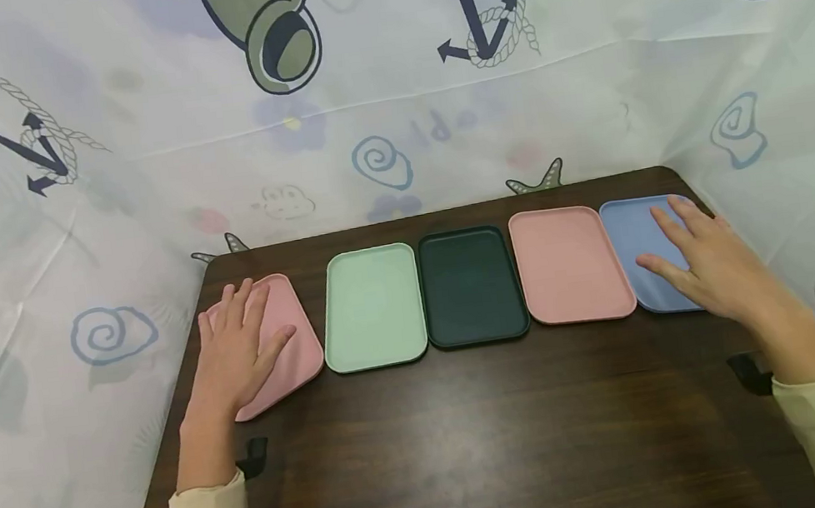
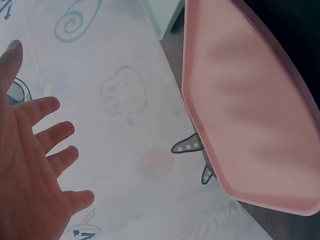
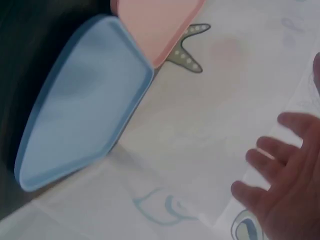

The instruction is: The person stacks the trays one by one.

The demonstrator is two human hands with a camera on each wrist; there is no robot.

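Over the pink tray (image 1: 297,359) at the left end of a row, my left hand (image 1: 233,353) hovers with fingers spread. The left wrist view shows that hand (image 2: 30,155) apart from the pink tray (image 2: 245,110). At the right end of the row, my right hand (image 1: 710,261) is spread above a blue tray (image 1: 632,237) and covers part of it. A gap separates that hand (image 3: 285,170) from the blue tray (image 3: 87,100) in the right wrist view. Between them lie a mint green tray (image 1: 372,308), a dark green tray (image 1: 473,287) and a second pink tray (image 1: 572,264).
The trays lie near the back edge of a dark brown wooden table (image 1: 489,437). White cloth (image 1: 390,105) printed with anchors, shells and starfish hangs behind and at both sides. A black strap (image 1: 253,458) is on the left wrist, another black strap (image 1: 751,374) on the right.
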